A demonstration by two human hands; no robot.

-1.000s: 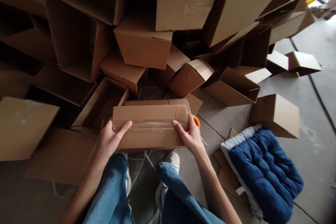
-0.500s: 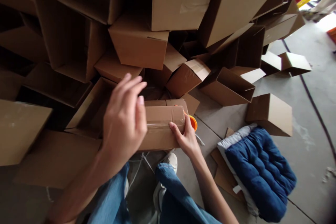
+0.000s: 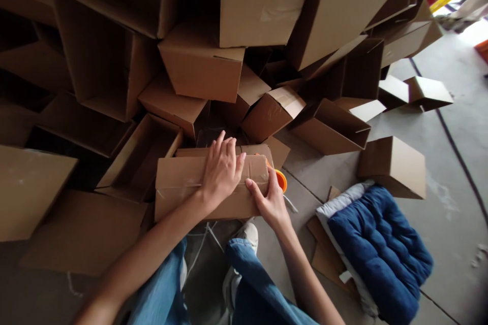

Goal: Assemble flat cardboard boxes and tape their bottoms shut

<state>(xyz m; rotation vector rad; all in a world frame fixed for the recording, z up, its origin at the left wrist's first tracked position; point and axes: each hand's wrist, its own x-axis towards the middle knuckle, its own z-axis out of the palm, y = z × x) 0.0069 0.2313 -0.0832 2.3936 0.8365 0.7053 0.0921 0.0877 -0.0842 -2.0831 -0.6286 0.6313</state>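
Observation:
A long, narrow cardboard box lies across in front of my knees, a strip of clear tape along it. My left hand rests flat on its top, fingers stretched out and pointing away from me. At the box's right end my right hand grips the corner, with the thumb on the near face and the other fingers round the end, partly hidden. Just beyond that hand an orange ring-shaped thing shows, mostly covered. Another cardboard piece stands directly behind the box.
Many cardboard boxes are piled ahead and to the left, several of them open. To the right, a blue tufted cushion lies on the concrete floor, with a single box beyond it. White string trails near my shoes.
My left hand has come down and to the right, from raised above the box's left part to flat on its top. My right hand has kept its grip at the right end.

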